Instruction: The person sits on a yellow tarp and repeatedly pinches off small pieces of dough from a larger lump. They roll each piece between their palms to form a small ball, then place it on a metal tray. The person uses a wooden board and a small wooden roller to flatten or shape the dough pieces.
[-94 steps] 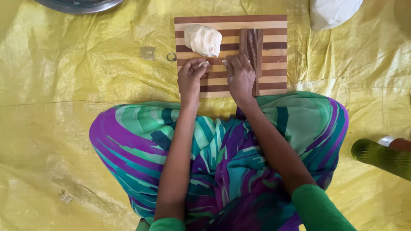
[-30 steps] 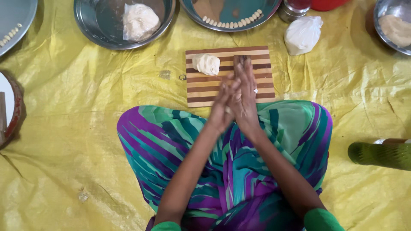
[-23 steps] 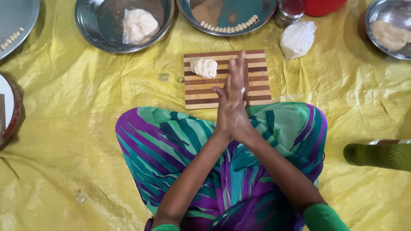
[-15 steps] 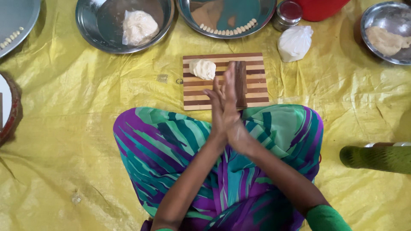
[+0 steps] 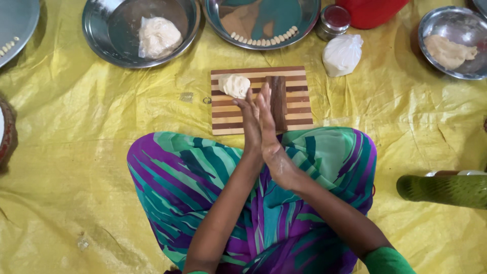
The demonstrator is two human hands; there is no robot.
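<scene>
- The palms are pressed flat together, the left hand (image 5: 251,124) against the right hand (image 5: 271,137), fingers straight and pointing away from the body; whether a bit of dough sits between them cannot be told, as nothing shows at the edges.
- Just beyond the left fingertips, close to touching, lies the dough lump (image 5: 234,85) on the striped board (image 5: 299,109).
- Right of the fingertips, a dark ridged block (image 5: 278,101) stands lengthwise on the same board.
- As a judgement on progress: a row of small shaped pieces (image 5: 264,39) already lines the plate (image 5: 304,20) beyond the board, so some shaping looks done; the lump on the board and the larger dough mass (image 5: 158,36) in the bowl (image 5: 101,35) up and left remain unworked.
- Pose: both forearms rise from the lap and meet over the board's near edge, wrists crossing slightly, right wrist nearer the body.
- Further out: a white bag (image 5: 343,54), a small tin (image 5: 334,20), another bowl with dough (image 5: 446,43) far right, all on the yellow sheet (image 5: 76,152).
</scene>
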